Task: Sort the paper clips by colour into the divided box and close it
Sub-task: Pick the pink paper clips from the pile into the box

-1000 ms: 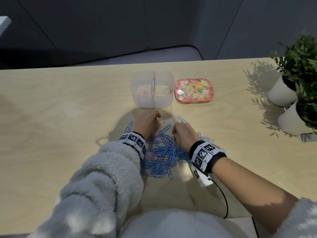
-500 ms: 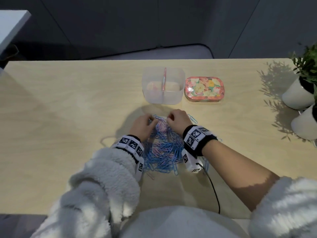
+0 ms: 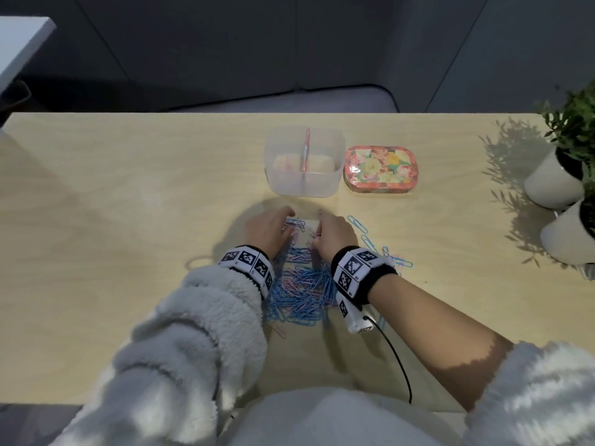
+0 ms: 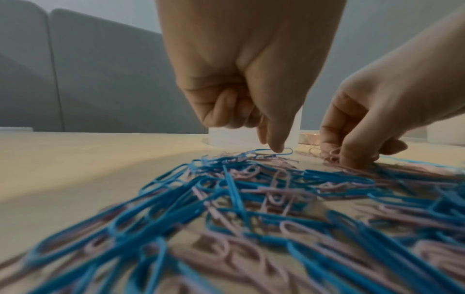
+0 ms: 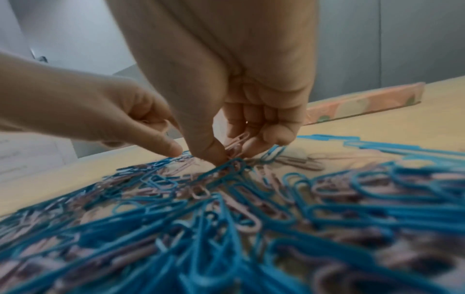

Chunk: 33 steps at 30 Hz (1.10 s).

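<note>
A heap of blue and pink paper clips (image 3: 302, 291) lies on the wooden table between my wrists. My left hand (image 3: 285, 220) is at the heap's far end with its fingers curled. One fingertip (image 4: 275, 146) touches a blue clip (image 4: 266, 153), and a pink clip seems tucked in the curled fingers (image 5: 161, 124). My right hand (image 3: 322, 226) is just to the right and pinches pink clips (image 5: 236, 142) between thumb and fingers. The clear divided box (image 3: 338, 175) stands open beyond the hands. Its floral lid (image 3: 379, 168) lies to the right of the box.
Loose blue clips (image 3: 357, 222) trail to the right of my right hand. Two white plant pots (image 3: 553, 185) stand at the table's right edge. A black cable (image 3: 396, 358) runs from my right wrist toward my body. Fluffy sleeves cover the near edge.
My right hand has moved left and forward to the far end of the heap, close beside the left hand. The head view has shifted, so the box sits further right.
</note>
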Each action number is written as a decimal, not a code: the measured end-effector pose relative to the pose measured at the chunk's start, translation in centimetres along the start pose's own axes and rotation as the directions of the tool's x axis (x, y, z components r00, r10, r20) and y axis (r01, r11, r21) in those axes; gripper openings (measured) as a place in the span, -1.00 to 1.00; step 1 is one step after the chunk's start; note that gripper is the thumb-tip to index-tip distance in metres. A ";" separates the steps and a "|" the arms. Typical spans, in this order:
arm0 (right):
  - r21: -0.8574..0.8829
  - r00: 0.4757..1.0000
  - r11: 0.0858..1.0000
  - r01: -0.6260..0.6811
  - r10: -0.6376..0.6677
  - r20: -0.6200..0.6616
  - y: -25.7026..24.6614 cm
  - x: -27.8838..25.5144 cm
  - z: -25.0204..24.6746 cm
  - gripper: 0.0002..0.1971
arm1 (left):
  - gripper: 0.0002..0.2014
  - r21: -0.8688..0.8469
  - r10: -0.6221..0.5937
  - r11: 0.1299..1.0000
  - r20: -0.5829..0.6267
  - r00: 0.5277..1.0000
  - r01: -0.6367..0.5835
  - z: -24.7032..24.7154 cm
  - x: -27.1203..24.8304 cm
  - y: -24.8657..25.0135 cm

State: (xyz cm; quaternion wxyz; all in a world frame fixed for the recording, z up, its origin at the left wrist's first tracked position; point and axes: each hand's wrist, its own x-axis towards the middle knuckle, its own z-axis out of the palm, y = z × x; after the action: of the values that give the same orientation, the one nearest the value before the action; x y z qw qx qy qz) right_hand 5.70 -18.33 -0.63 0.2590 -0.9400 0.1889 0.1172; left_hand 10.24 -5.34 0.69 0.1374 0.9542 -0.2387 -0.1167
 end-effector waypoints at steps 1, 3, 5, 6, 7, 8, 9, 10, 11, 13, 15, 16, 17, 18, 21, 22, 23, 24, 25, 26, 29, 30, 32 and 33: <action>-0.008 1.000 1.000 0.023 -0.024 -0.009 0.3 0.0 0.1 -0.75 | -0.74 0.023 -0.004 1.000 0.015 1.000 0.004 0.0 0.5 0.2; 0.011 0.998 0.998 0.061 -0.061 -0.006 1.0 -0.1 -0.2 -0.79 | -0.81 0.049 -0.018 0.999 0.046 0.999 0.016 0.0 1.5 0.4; 0.069 0.998 0.995 0.067 -0.067 0.009 1.8 -0.2 -1.0 -0.84 | -0.87 0.037 -0.040 0.999 0.034 0.999 0.039 0.1 2.2 0.1; 0.111 0.999 0.992 0.052 -0.053 0.004 2.3 -0.2 -1.5 -0.88 | -0.88 0.010 -0.059 0.998 0.015 0.998 0.059 0.1 2.3 -0.1; 0.166 0.999 0.986 0.033 -0.031 -0.016 3.0 -0.3 -2.0 -0.92 | -0.86 -0.015 -0.078 0.997 -0.004 0.997 0.078 0.0 2.5 -0.2; 0.229 0.999 0.973 0.013 -0.003 -0.043 3.5 -0.3 -2.5 -0.93 | -0.83 -0.029 -0.088 0.996 -0.022 0.996 0.088 -0.1 2.6 -0.3; 0.296 0.997 0.955 -0.009 0.029 -0.065 4.2 -0.3 -2.9 -0.92 | -0.80 -0.025 -0.084 0.996 -0.035 0.996 0.083 -0.2 2.6 -0.3; 0.363 0.995 0.931 -0.035 0.065 -0.072 4.7 -0.2 -3.3 -0.89 | -0.77 -0.014 -0.064 0.998 -0.044 0.997 0.063 -0.3 2.7 -0.3; 0.433 0.993 0.899 -0.063 0.100 -0.063 5.2 0.0 -3.5 -0.86 | -0.76 -0.007 -0.031 1.000 -0.038 0.999 0.030 -0.4 2.6 -0.2; 0.605 0.985 0.783 -0.143 0.175 0.006 5.7 0.4 -3.9 -0.79 | -0.74 0.015 0.079 0.997 0.002 0.997 -0.079 -0.5 2.6 0.2; 0.797 0.950 0.534 -0.284 0.270 0.157 5.4 1.1 -3.9 -0.72 | -0.77 0.091 0.185 0.978 0.048 0.982 -0.188 -0.5 2.5 0.7; 0.838 0.924 0.420 -0.347 0.304 0.230 4.9 1.4 -3.9 -0.74 | -0.77 0.130 0.208 0.968 0.068 0.976 -0.216 -0.4 2.5 0.9; 0.848 0.904 0.358 -0.390 0.325 0.278 4.6 1.8 -3.8 -0.77 | -0.79 0.156 0.210 0.963 0.087 0.974 -0.222 -0.2 2.6 1.0; 0.831 0.894 0.367 -0.417 0.333 0.301 4.2 2.1 -3.8 -0.79 | -0.80 0.170 0.200 0.961 0.105 0.974 -0.216 -0.1 2.6 1.1; 0.713 0.944 0.622 -0.325 0.262 0.201 2.8 3.3 -3.0 -0.74 | -0.83 0.175 0.150 0.969 0.149 0.977 -0.175 0.7 2.7 1.1; 0.626 0.963 0.733 -0.266 0.224 0.147 2.4 3.7 -2.6 -0.68 | -0.83 0.161 0.118 0.976 0.161 0.980 -0.144 1.0 2.6 1.0; 0.506 0.976 0.834 -0.217 0.194 0.099 1.9 4.1 -2.3 -0.64 | -0.81 0.137 0.081 0.985 0.167 0.983 -0.104 1.1 2.5 1.0; 0.379 0.981 0.905 -0.193 0.181 0.067 1.4 4.3 -2.1 -0.65 | -0.80 0.105 0.046 0.992 0.174 0.984 -0.065 1.3 2.4 0.9; 0.283 0.986 0.945 -0.165 0.163 0.033 1.0 4.5 -1.9 -0.71 | -0.79 0.068 0.029 0.997 0.178 0.984 -0.041 1.4 2.2 0.9; 0.224 0.990 0.964 -0.141 0.144 0.001 0.7 4.7 -1.8 -0.81 | -0.79 0.026 0.027 0.999 0.169 0.985 -0.032 1.4 2.0 0.8; 0.132 0.994 0.987 -0.089 0.096 -0.044 0.2 5.1 -1.5 -0.84 | -0.81 -0.125 0.054 0.991 0.026 0.998 -0.050 0.1 1.6 0.7; 0.110 0.996 0.991 -0.078 0.083 -0.035 0.2 5.1 -1.4 -0.84 | -0.81 -0.139 0.061 0.988 -0.051 0.997 -0.068 -0.7 1.9 0.9; 0.083 0.996 0.993 -0.084 0.085 -0.005 0.0 5.0 -1.3 -0.85 | -0.84 -0.156 0.058 0.983 -0.214 0.975 -0.093 -2.8 2.8 1.2; 0.078 0.995 0.992 -0.095 0.095 0.009 0.0 5.0 -1.3 -0.86 | -0.86 -0.168 0.047 0.981 -0.289 0.956 -0.099 -3.9 3.6 1.3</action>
State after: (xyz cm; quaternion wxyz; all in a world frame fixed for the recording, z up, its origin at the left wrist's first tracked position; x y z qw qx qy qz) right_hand 10.37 -20.45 -1.14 0.2903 -0.9187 0.2370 0.1245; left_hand 13.92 -7.38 4.14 0.2604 0.9352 -0.2400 0.0052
